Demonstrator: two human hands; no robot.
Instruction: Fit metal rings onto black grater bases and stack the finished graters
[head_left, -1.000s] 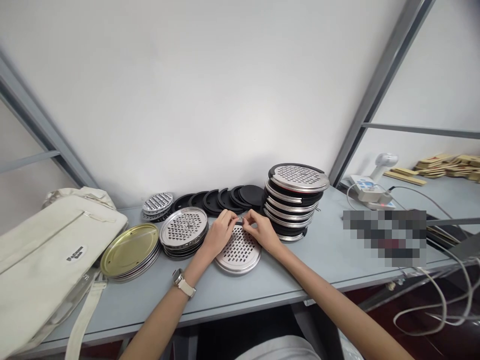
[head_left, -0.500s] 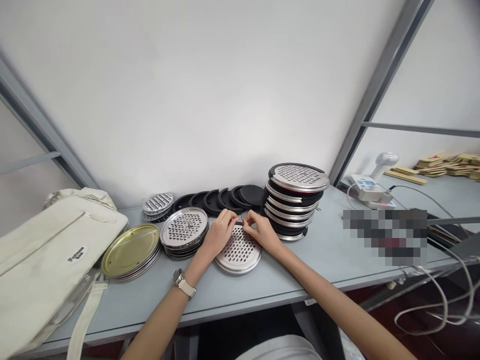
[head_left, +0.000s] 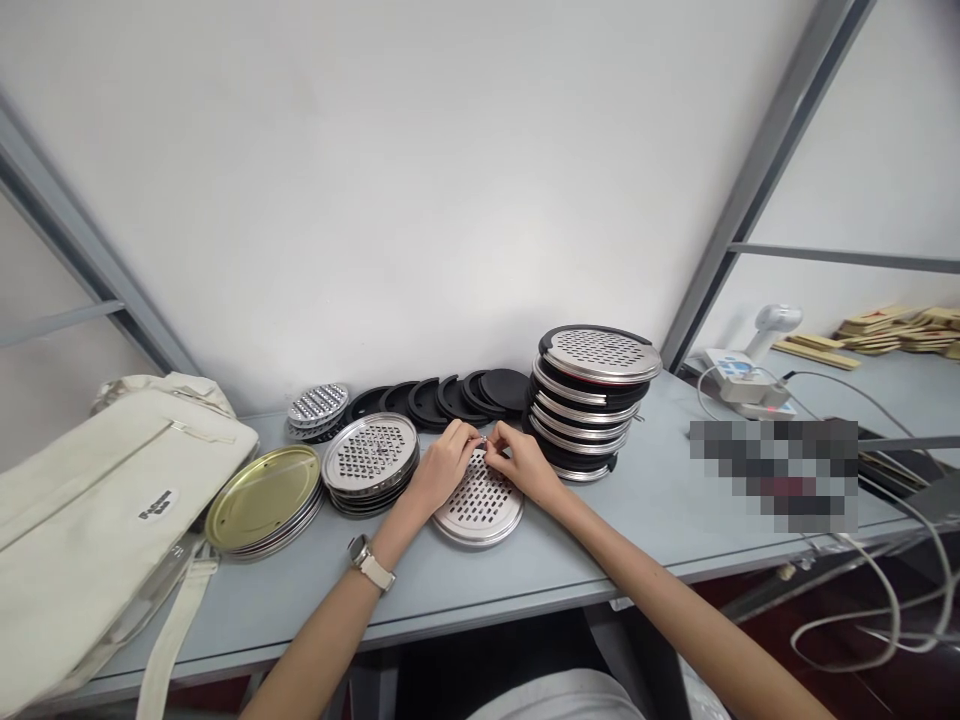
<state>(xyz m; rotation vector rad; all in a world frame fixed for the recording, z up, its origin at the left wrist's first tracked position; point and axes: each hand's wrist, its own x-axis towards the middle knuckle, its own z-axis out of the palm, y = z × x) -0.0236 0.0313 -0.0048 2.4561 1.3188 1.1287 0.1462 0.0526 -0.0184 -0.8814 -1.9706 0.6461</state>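
A round metal grater plate with slotted holes [head_left: 480, 505] lies on the table in front of me. Over its far edge, my left hand [head_left: 448, 462] and my right hand [head_left: 517, 462] meet with fingers pinched. Between the fingertips is a small shiny metal piece [head_left: 483, 440], too small to name. Both hands seem to grip it, and my fingers cover part of it. Left of the plate stands a stack of round graters [head_left: 371, 455]. To the right rises a tall stack of grater plates with black rims [head_left: 592, 400].
Black curved plastic parts [head_left: 427, 402] line the wall. At left are gold round lids [head_left: 262, 500], small grater discs [head_left: 318, 405] and a cream bag [head_left: 112, 510]. A white device with a cable [head_left: 739, 375] and wooden pieces [head_left: 892, 335] sit at the right. The table's front edge is near me.
The fingertips have drawn slightly closer together around the small metal piece. The plate and the stacks stay in place; the view has shifted a little.
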